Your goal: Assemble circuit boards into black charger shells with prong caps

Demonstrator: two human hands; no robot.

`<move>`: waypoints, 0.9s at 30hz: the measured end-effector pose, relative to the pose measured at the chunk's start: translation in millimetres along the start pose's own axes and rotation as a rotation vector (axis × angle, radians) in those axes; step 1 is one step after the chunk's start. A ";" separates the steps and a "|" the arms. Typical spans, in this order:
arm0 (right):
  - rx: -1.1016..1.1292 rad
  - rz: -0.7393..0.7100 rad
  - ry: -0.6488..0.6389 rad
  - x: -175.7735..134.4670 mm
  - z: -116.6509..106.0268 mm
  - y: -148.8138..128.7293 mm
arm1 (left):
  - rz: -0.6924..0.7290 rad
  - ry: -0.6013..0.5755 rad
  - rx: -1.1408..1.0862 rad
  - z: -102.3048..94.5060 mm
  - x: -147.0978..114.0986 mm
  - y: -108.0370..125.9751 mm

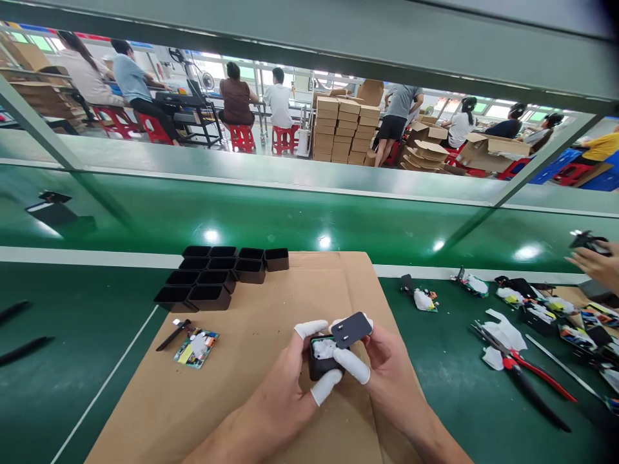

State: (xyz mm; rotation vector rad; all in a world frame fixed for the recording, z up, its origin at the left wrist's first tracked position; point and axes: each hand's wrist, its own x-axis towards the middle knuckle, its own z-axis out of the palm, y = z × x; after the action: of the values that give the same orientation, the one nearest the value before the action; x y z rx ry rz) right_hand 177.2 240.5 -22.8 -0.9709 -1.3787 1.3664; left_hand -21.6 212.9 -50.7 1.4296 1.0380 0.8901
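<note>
Over the brown cardboard sheet point(271, 348) on the green table point(33, 406), just in front of the worker, a small black plastic case point(320, 370) sits between both hands. The left hand point(284, 380) grasps it from the left, one white-capped finger at the far edge and the capped thumb against the near wall, so that grip is closed around the case. The right hand point(387, 362) pinches a black pronged cover plate point(352, 330), its capped thumb in front, by the case rim, and its fingers behind. White filler point(324, 348) shows in the opening. I take the step in hand to be fitting the plate to the filled case, though one glance can't rule out the reverse; if it is fitting, the next move calls for levelling the plate and squaring its edges with the rim while the left hand keeps the case steady. The case opens upward; fingers cover too much of it for me to tell its longer side. The plate is tilted over the right part of the opening, metal pins facing up, long axis slanting from near left to far right. Beyond, to the left, black open-topped cases point(210, 299) stand in rows, with a loose circuit board point(197, 348) nearer.
</note>
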 end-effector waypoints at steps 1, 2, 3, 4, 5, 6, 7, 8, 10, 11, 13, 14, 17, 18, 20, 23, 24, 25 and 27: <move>0.011 0.001 0.002 -0.8 0.3 -0.2 | 0.015 -0.002 0.019 -1.6 0.5 1.7; 0.020 -0.002 0.008 -1.6 0.8 0.0 | 0.035 -0.002 0.039 -3.1 0.6 3.1; 0.029 -0.010 0.019 -2.3 1.5 0.7 | 0.055 0.002 0.059 -4.5 0.4 4.3; 0.035 -0.019 0.035 -3.1 2.5 1.7 | 0.074 0.009 0.079 -5.6 0.0 5.3; 0.038 -0.029 0.055 -4.0 4.0 3.1 | 0.095 0.017 0.098 -6.5 -0.3 6.0; 0.036 -0.041 0.078 -5.0 5.7 4.7 | 0.111 0.025 0.113 -7.1 -0.5 6.4; 0.027 -0.052 0.100 -6.0 7.7 6.4 | 0.122 0.031 0.124 -7.6 -0.3 6.7; 0.016 -0.059 0.121 -7.2 9.3 8.3 | 0.129 0.032 0.129 -7.9 0.1 6.6; 0.006 -0.080 0.167 -9.3 10.4 12.1 | 0.127 0.016 0.126 -8.6 1.7 5.2; 0.014 -0.097 0.204 -10.1 9.0 13.9 | 0.118 -0.005 0.120 -8.9 2.6 3.7; 0.055 -0.133 0.306 -10.4 1.9 16.6 | 0.102 -0.042 0.123 -9.2 3.2 -0.7; 0.077 -0.144 0.352 -9.6 -3.4 17.5 | 0.101 -0.039 0.134 -9.1 2.8 -3.3; 0.102 -0.096 0.386 -3.6 -20.0 18.1 | 0.112 0.048 0.219 -7.6 -0.8 -9.1; 0.098 -0.063 0.369 -1.1 -23.9 17.9 | 0.116 0.084 0.252 -6.9 -2.1 -9.6; 0.085 0.009 0.325 3.5 -27.7 16.9 | 0.120 0.112 0.298 -5.9 -3.8 -8.1; 0.059 0.091 0.259 7.3 -26.8 14.5 | 0.126 0.059 0.267 -5.9 -2.4 -2.3; 0.056 0.105 0.241 7.7 -26.1 13.4 | 0.124 0.030 0.238 -6.2 -1.3 -0.4; 0.056 0.112 0.225 7.9 -25.7 12.0 | 0.122 0.008 0.210 -6.6 -0.1 1.1; 0.059 0.120 0.193 7.7 -25.9 8.7 | 0.130 -0.015 0.165 -7.0 1.6 2.2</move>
State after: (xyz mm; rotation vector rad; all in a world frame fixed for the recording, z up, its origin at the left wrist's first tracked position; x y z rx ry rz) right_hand 199.6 255.1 -32.2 -1.1297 -1.1459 1.3550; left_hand -27.3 216.8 -47.7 1.6552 1.0360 0.9014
